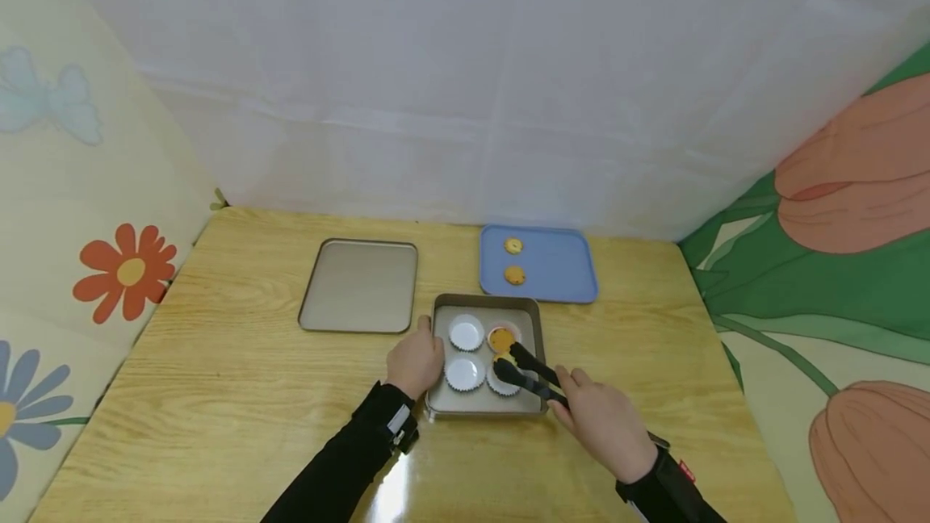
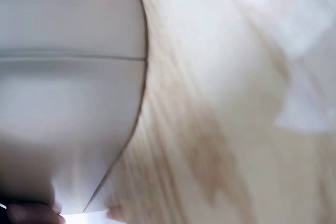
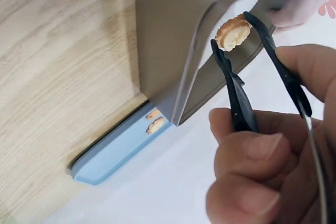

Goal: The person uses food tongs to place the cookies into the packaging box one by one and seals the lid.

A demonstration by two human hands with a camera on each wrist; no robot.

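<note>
A deep square baking pan (image 1: 452, 405) stands at the table's middle, with white paper cups (image 1: 465, 373) inside. My left hand (image 1: 416, 360) grips the pan's left wall; the left wrist view shows mainly blurred pan side and only bits of fingers. In my right hand (image 1: 606, 426) are tongs (image 1: 539, 368) with black tips. A round cookie (image 3: 233, 33) is pinched between those tips, over the near right cup (image 1: 503, 387). Whether it touches that cup I cannot tell. Another cookie (image 1: 500, 339) lies in the far right cup. Both left cups hold nothing.
Behind the pan, to the right, a blue tray (image 1: 559, 265) carries two cookies (image 1: 514, 275). A flat metal tray (image 1: 359, 285) lies at the back left. White cloth (image 1: 436, 103) hangs behind the wooden table (image 1: 240, 378), with flower-printed panels on both sides.
</note>
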